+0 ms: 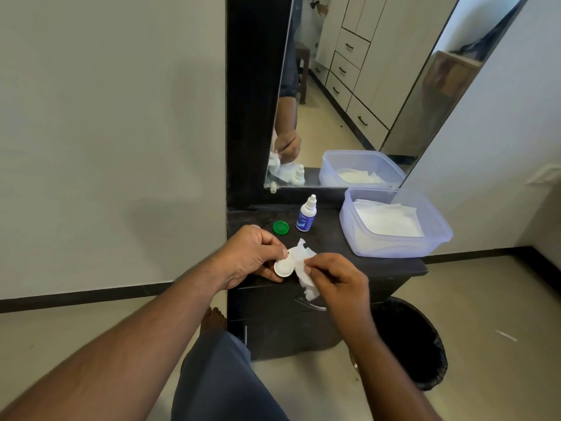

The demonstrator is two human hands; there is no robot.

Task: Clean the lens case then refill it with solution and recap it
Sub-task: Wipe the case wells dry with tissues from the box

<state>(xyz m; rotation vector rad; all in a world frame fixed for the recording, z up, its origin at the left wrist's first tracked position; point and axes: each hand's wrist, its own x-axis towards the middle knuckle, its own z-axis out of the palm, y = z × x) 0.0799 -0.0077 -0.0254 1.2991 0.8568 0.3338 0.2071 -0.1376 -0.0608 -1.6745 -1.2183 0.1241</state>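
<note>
**Lens case held and wiped above the cabinet's front edge**

The white case [283, 268] is pinched by the left hand [253, 253], thumb on top and fingers beneath, so that one round well faces up. A crumpled white tissue [303, 262] is gripped by the fingertips of the right hand [337, 279] and pressed against the case's right side; the second well is covered by the tissue and cannot be made out. Both are held just above the front edge of the dark cabinet [379, 268].

Behind the hands, a green cap [280, 227] is lying flat on the cabinet top, and just to its right a small white bottle [306, 215] with a blue label stands upright, its own cap on. Further right, an open clear tub [394, 226] holding folded white tissues sits near the cabinet's right edge, well apart from the hands. A mirror [349, 101] leans against the wall behind, in which the bottle, tub and one hand are reflected. A black-lined bin [416, 341] stands on the floor, beside the cabinet and below the right wrist.
</note>
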